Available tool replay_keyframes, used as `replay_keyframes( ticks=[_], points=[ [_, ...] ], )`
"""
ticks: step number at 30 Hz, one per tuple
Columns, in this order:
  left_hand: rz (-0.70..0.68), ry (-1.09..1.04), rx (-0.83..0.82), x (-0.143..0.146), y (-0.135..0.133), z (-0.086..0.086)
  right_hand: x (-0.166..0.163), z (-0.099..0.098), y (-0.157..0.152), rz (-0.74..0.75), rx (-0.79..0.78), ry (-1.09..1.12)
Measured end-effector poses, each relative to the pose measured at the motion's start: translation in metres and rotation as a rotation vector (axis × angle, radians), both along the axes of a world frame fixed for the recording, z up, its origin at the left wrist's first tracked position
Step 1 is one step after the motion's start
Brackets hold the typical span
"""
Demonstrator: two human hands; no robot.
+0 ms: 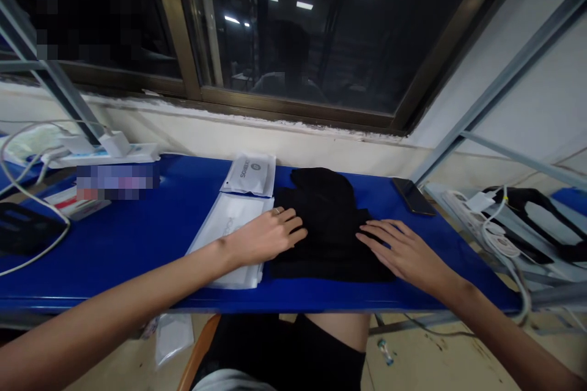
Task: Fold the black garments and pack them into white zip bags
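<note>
A black cloth garment, partly folded, lies on the blue tabletop; its exact kind does not show. My left hand, with a ring on one finger, rests on the garment's left side, fingers apart and slightly bent. On the opposite side, my right hand touches the garment's edge with its fingers stretched out. Beside the garment on the left is a flat white plastic pouch, partly covered by my left forearm. A smaller printed white pouch lies just behind it, near the wall.
A dark phone lies at the back right. On the left are a white power strip, cables and a black object. Another power strip sits right of the table, by the metal frame. A window stands behind.
</note>
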State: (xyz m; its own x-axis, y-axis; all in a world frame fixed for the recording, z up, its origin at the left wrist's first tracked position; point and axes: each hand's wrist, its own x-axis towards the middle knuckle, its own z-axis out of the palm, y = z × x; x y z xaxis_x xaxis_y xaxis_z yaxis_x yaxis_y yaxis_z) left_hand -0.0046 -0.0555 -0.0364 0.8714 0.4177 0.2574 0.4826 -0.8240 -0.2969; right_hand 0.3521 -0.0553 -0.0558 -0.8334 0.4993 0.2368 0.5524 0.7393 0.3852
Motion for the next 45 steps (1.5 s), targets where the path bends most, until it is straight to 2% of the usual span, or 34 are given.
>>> replay_keyframes(
  ticks=[2, 4, 7, 9, 12, 16, 18, 21, 26, 28, 30, 33, 36, 41, 45],
  points=[
    [0.079, 0.034, -0.027, 0.003, 0.001, 0.003, -0.002, -0.002, 0.005, -0.018, 0.023, 0.003],
    [0.116, 0.021, -0.106, 0.005, 0.001, 0.01, 0.0, -0.002, 0.009, -0.013, -0.003, 0.095],
    [0.125, -0.251, -0.338, -0.001, 0.003, 0.028, 0.007, 0.007, 0.009, -0.037, -0.117, 0.463],
    [0.115, -0.487, -0.484, -0.009, 0.006, 0.039, 0.012, 0.016, 0.007, -0.118, -0.21, 0.758],
    [0.125, -0.587, -0.61, -0.022, 0.017, 0.04, 0.01, 0.02, 0.007, -0.271, -0.401, 0.958],
    [0.193, -0.449, -0.719, -0.032, 0.032, 0.017, -0.001, -0.002, 0.023, -0.413, -0.628, 0.935],
    [0.214, -0.413, -0.719, -0.034, 0.036, 0.008, -0.003, -0.014, 0.032, -0.432, -0.652, 0.943],
    [0.231, -0.437, -0.724, -0.033, 0.038, 0.007, -0.001, -0.021, 0.037, -0.426, -0.645, 0.975],
    [0.337, -0.543, -0.829, -0.029, 0.044, 0.012, 0.004, -0.017, 0.036, -0.401, -0.674, 0.991],
    [0.371, -0.516, -0.781, -0.027, 0.047, 0.01, 0.004, -0.016, 0.038, -0.407, -0.681, 0.947],
    [0.39, -0.488, -0.663, -0.022, 0.048, 0.008, 0.004, -0.014, 0.039, -0.413, -0.66, 0.874],
    [0.299, -0.442, -0.529, -0.006, 0.049, 0.008, -0.002, -0.007, 0.039, -0.41, -0.489, 0.737],
    [0.18, -0.336, -0.566, 0.019, 0.055, 0.008, -0.018, 0.003, 0.036, -0.322, -0.343, 0.635],
    [0.196, -0.146, -0.684, 0.052, 0.073, 0.008, -0.042, 0.011, 0.037, -0.22, -0.446, 0.37],
    [0.14, -0.155, -0.666, 0.056, 0.07, 0.025, -0.039, 0.022, 0.04, -0.211, -0.556, 0.364]
  ],
)
